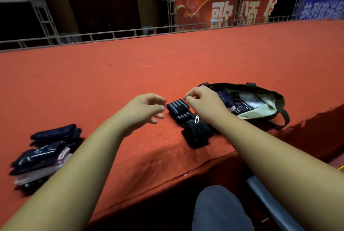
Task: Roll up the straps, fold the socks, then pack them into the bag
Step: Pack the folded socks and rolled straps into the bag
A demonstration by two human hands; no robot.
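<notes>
Two rolled black straps with grey stripes lie on the red carpeted surface. The far strap roll [177,108] sits between my hands. The near strap roll [197,134], with a small metal clip on top, lies beside my right forearm. My left hand [147,108] hovers just left of the far roll, fingers apart and empty. My right hand [202,98] hovers just right of it, fingers curled, not gripping it. An olive bag [268,100] lies open behind my right hand with dark items inside. A pile of folded socks [46,152], dark and pink, sits at the far left.
The red carpeted platform [167,63] drops off at its front edge near me. My knee [219,210] and a grey seat edge [268,202] are below it. Metal truss railing [130,33] and banners stand behind the platform.
</notes>
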